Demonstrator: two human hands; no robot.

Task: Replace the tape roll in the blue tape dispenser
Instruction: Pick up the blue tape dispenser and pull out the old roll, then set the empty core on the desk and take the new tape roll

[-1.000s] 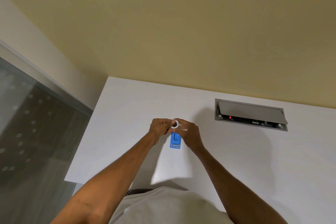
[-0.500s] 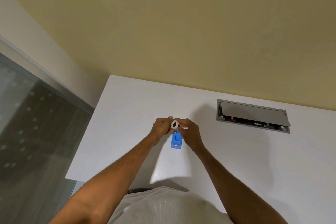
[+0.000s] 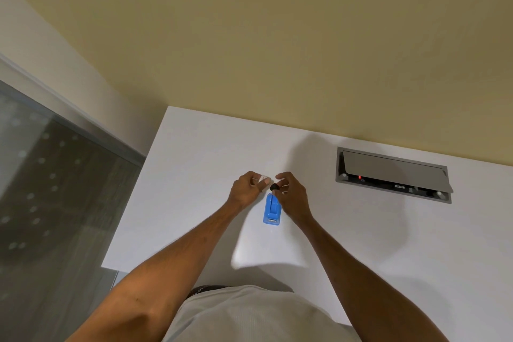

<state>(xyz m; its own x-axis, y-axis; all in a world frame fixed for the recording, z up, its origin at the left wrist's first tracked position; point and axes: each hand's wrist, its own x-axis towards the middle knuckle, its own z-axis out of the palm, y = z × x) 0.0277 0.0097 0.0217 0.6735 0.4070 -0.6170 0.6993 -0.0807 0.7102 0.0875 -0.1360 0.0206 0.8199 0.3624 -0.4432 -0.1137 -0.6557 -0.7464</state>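
**Blue dispenser between two hands**

Blue tape dispenser (image 3: 272, 209) lying flat on white table (image 3: 194, 189), narrow, far end under fingertips. Left hand (image 3: 247, 190) pinching something small and white. Right hand (image 3: 291, 194) pinching a small dark piece. Open grey cable hatch (image 3: 392, 175) set into table, right; beige wall beyond.

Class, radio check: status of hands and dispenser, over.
Left hand pinching something small and white. Right hand pinching small dark piece. Blue dispenser on table. Nothing obstructing.

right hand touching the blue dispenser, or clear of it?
Cannot tell. In the head view the right hand overlaps the blue tape dispenser at its far end, holding a small dark piece, but no contact or gap shows plainly.
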